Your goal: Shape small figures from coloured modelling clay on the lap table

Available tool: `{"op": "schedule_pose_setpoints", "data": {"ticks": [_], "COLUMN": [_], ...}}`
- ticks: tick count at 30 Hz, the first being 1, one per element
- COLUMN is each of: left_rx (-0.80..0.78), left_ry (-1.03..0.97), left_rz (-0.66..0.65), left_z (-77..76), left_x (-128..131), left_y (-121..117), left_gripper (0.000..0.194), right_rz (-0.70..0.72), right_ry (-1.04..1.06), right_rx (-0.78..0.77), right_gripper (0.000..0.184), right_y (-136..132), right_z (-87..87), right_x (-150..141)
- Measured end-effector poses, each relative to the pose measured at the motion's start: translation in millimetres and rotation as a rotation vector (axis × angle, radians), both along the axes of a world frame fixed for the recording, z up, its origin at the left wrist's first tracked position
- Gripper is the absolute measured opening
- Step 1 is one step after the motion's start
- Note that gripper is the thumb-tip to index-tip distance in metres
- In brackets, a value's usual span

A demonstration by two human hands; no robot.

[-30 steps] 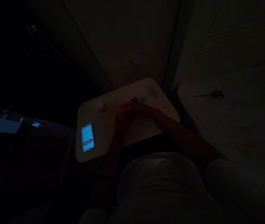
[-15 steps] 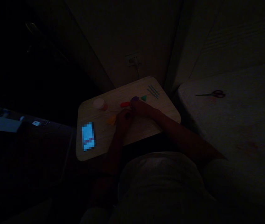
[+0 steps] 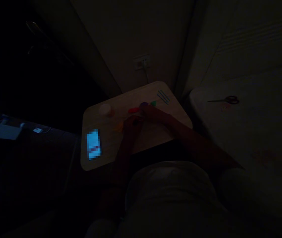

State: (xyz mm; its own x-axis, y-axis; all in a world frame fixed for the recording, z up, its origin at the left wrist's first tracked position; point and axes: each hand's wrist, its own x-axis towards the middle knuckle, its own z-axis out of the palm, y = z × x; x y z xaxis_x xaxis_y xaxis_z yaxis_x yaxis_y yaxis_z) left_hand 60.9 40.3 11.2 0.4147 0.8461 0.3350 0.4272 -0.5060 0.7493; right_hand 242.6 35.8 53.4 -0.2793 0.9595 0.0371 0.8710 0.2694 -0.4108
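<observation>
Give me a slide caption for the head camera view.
Two hands close together beside a red piece on a dimly lit table.

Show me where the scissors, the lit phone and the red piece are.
Scissors (image 3: 232, 99): head view, on the handles.
Lit phone (image 3: 93, 144): head view, mid-screen.
Red piece (image 3: 133, 110): head view, middle of its visible part.

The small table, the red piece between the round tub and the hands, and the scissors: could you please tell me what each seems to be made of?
Small table: probably wood or wood-look laminate, given its pale, streaky top.
Red piece: perhaps soft clay or plastic; smooth, evenly bright, too dim to settle.
Scissors: likely plastic handles, dark reddish loops; slim blades probably metal, though no shine shows.
</observation>
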Motion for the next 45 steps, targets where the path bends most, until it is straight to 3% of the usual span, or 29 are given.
{"op": "schedule_pose_setpoints", "data": {"ticks": [9,23,27,31,35,45], "left_rx": [0.017,-0.010,-0.003,-0.011,-0.003,-0.022], "left_ry": [0.018,0.034,0.049,0.020,0.052,0.027], "left_rz": [-0.007,-0.006,-0.014,0.010,0.008,0.009], "left_z": [-3.3,-2.7,-2.5,-3.9,-4.6,0.6], "left_x": [-2,-1,1,2,1,2], "left_y": [3,5,3,2,2,0], "left_gripper": [0.013,0.004,0.008,0.018,0.014,0.021], "right_rz": [-0.001,0.027,-0.036,-0.161,-0.216,-0.236], "right_ry": [0.045,0.165,0.290,0.615,0.767,0.599], "right_rx": [-0.041,-0.013,-0.002,0.087,0.106,0.083], "right_gripper": [0.019,0.018,0.018,0.031,0.036,0.034], "right_y": [-5,3,4,2,-1,-7], "right_z": [3.4,-11.2,-29.7,-49.1,-55.4,-43.2], "right_x": [-9,-5,2,10,14,10]}}
